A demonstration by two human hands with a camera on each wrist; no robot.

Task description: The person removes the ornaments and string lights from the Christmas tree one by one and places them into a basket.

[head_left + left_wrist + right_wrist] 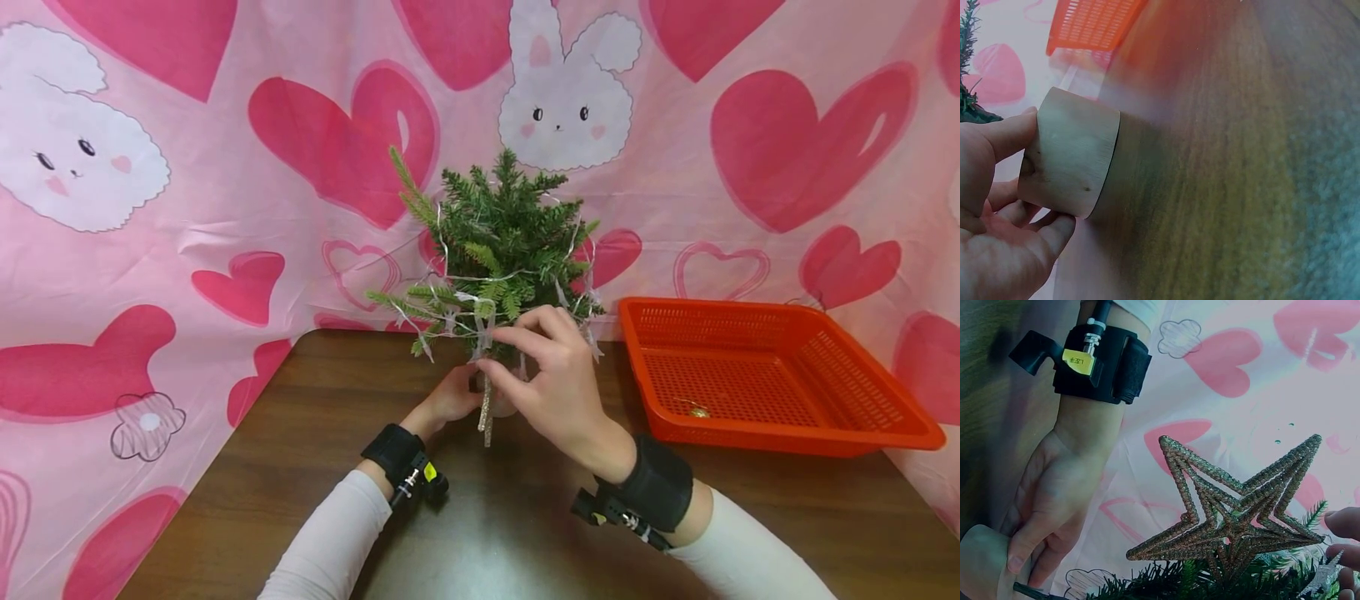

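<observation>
A small artificial Christmas tree (510,229), wound with a clear light string (487,277), stands on the table. My left hand (452,395) grips its pale wooden pot (1072,153), thumb on one side and fingers on the other. A gold glitter star (1235,515) hangs at the tree's front; the head view shows it nearly edge-on. My right hand (551,375) is at the star's upper tip, index finger near a clear piece of the light string. Thumb and index finger stand apart with a gap between them. The star's attachment is hard to make out.
An orange plastic basket (787,437) stands on the right of the brown wooden table (480,533), with a small gold ornament (699,412) in it. A pink cloth (202,167) with hearts and rabbits hangs behind.
</observation>
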